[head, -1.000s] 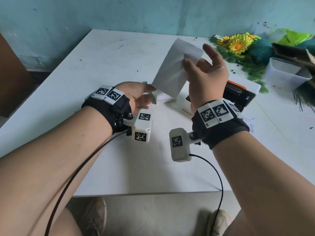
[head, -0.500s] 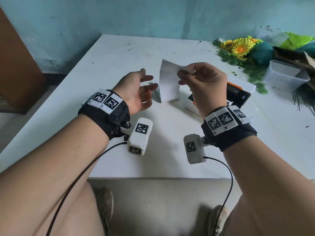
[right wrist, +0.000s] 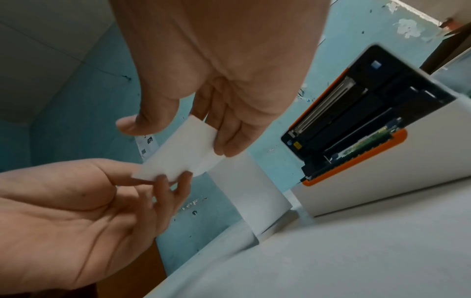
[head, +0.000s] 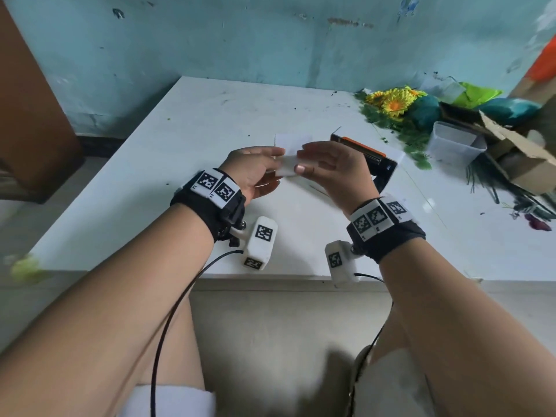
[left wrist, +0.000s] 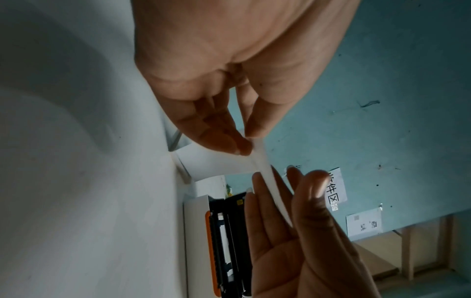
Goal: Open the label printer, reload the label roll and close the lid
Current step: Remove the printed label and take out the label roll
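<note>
Fingertips of both hands pinch the label strip (head: 288, 164) above the tabletop's middle: left hand (head: 251, 173), right hand (head: 335, 173). Reloading seems underway; next, feed it into the open label printer (head: 371, 159) toward the right edge.

Matt white paper labels (head: 289, 159); glossy plastic printer (right wrist: 362, 129).

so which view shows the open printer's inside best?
Right wrist: the printer lies open, its black bay and orange trim in full view. Left wrist shows only a narrow edge-on slice behind the right hand. In head, that hand covers most of it.
</note>
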A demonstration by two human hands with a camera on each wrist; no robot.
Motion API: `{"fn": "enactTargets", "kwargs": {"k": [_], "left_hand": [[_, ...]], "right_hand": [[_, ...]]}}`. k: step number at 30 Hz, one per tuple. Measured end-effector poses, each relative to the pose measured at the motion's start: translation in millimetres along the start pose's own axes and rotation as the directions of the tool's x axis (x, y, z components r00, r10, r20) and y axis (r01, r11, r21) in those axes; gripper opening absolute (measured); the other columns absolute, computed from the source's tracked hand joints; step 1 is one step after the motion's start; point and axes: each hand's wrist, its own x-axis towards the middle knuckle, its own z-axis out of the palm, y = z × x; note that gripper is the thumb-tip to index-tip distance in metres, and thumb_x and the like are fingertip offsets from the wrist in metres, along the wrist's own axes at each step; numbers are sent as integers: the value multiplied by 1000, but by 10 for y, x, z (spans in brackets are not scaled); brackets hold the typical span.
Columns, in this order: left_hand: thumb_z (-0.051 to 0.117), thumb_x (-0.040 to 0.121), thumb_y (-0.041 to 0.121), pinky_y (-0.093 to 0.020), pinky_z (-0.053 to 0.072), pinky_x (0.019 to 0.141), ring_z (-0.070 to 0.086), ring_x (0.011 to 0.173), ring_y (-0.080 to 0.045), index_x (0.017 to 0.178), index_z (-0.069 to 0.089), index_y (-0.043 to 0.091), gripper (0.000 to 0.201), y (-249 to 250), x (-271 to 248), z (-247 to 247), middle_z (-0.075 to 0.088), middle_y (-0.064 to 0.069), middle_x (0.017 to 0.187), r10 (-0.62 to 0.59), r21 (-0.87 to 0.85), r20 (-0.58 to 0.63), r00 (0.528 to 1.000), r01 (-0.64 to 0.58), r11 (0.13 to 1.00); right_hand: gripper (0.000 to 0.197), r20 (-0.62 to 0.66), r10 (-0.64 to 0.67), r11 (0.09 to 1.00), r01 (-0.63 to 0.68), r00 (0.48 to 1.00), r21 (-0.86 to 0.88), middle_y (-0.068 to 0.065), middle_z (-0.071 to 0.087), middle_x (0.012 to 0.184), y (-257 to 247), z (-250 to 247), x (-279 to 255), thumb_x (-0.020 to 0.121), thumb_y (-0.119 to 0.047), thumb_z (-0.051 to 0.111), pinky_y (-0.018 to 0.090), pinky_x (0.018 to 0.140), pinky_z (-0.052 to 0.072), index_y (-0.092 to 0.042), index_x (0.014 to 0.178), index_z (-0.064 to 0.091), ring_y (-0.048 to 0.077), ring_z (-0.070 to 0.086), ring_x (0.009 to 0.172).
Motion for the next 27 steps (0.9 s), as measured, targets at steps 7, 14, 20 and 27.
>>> {"fn": "enactTargets", "kwargs": {"k": [7, 14, 20, 27], "left_hand": [[69, 98, 4, -28, 58, 72, 65, 83, -17, 105, 84, 16, 21, -64, -55, 32, 71, -3, 100, 60, 19, 43, 997, -60, 998], [68, 99, -4, -28, 58, 68, 66, 79, -18, 113, 78, 16, 27, -109, -71, -33, 65, -3, 92, 72, -50, 46, 996, -70, 996], [76, 96, 2, -27, 58, 69, 77, 82, -17, 120, 74, 14, 27, -87, 12, 0, 75, -1, 89, 102, -110, 90, 991, -92, 990], [75, 96, 5, -30, 56, 72, 76, 89, -21, 121, 70, 13, 27, -42, 371, 69, 73, -3, 94, 97, -174, -16, 995, -99, 980]], "right_hand": [[46, -28, -30, 998, 29, 999, -49, 5, 74, 133, -10, -5, -119, 92, -10, 83, 20, 103, 56, -6, 135, 70, 8, 72, 120], [57, -76, 149, 958, -163, 986, -237, 0, 68, 144, 166, -146, -83, 95, -44, 74, 42, 117, 49, -15, 143, 64, 15, 63, 132], [67, -67, 339, 808, -327, 938, -490, -4, 66, 142, 277, -65, -47, 84, -57, 73, 47, 111, 49, -31, 145, 60, 22, 64, 127], [69, -81, 423, 552, -327, 903, -767, 4, 52, 151, 347, -16, 130, 89, -69, 64, 55, 122, 29, -41, 150, 49, 32, 47, 142]]}}
